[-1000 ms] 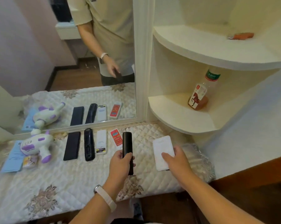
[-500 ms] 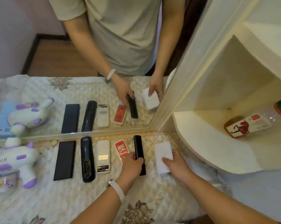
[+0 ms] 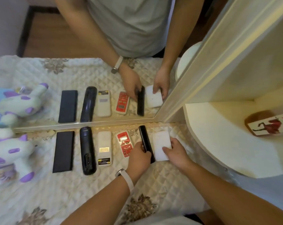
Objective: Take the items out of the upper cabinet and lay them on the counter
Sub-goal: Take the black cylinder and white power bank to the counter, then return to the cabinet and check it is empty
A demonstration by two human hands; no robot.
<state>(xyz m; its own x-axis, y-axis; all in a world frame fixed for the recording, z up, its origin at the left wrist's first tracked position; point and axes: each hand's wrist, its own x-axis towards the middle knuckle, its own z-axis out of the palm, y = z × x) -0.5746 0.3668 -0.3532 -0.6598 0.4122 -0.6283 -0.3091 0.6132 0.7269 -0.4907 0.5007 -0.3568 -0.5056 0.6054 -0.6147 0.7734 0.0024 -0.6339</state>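
Observation:
My left hand (image 3: 140, 157) grips a slim black remote (image 3: 144, 138) that lies on the quilted counter (image 3: 72, 192) near the mirror's base. Right beside it, my right hand (image 3: 175, 153) holds a flat white rectangular device (image 3: 162, 143) down on the quilt, thumb on its top. To their left a row lies flat: a red-and-white remote (image 3: 123, 143), a white remote (image 3: 104, 147) with its batteries showing, a thick black remote (image 3: 87, 150) and a flat black slab (image 3: 64, 151).
A mirror (image 3: 72, 46) behind the counter repeats the row and my arms. A purple-and-white plush toy (image 3: 14, 153) sits far left. On the right, a curved cream shelf (image 3: 218, 151) juts over the counter and carries a bottle (image 3: 267, 124) lying with a red horse label.
My view has tipped down and closer to the counter. Both hands moved toward the mirror, bringing the black remote and white device down onto the quilt at the row's right end.

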